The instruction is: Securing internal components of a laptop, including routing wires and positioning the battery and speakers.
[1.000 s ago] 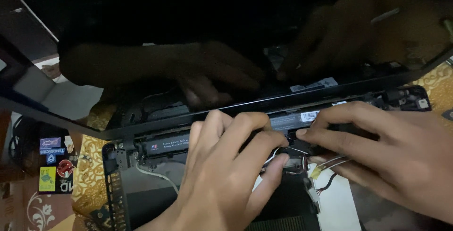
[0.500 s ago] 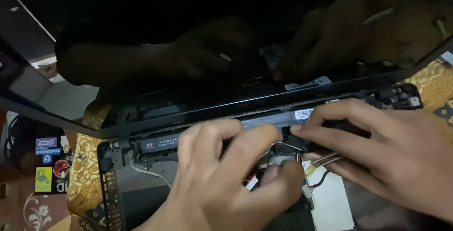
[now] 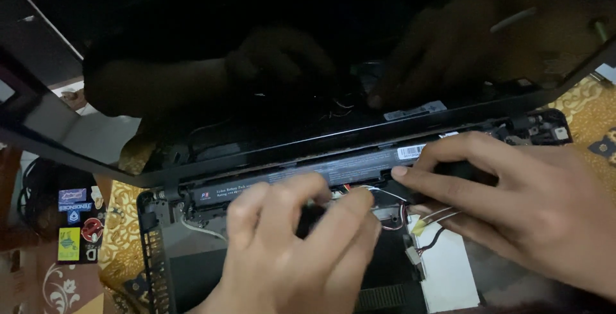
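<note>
A person works on an opened black laptop base [image 3: 192,269], seen from above, with its dark glossy screen [image 3: 256,64] tilted back and mirroring both hands. The long black battery bar [image 3: 308,176] lies across the base just below the hinge, and a cluster of thin wires [image 3: 391,208] sits just below it near the middle. The left hand [image 3: 289,256] rests over the middle of the base, its fingers [image 3: 340,221] curled and close together, tips pressing down beside the wires; whether they pinch anything cannot be told, since the tips hide the spot. The right hand [image 3: 526,205] comes in from the right, fingers [image 3: 436,182] stretched out and slightly spread, the forefinger lying along the battery bar's lower edge and the lower fingers touching the wires. It looks as if the wires are being eased or seated near the hinge; doing that well would call for gentle, steady fingertip pressure, holding close to the connector and not tugging on the thin strands. Counted: two hands, one laptop, one battery bar, several wires too tangled to number, and one small yellow tag [image 3: 418,227] on them. A patterned gold cloth [image 3: 122,237] lies under the laptop.
</note>
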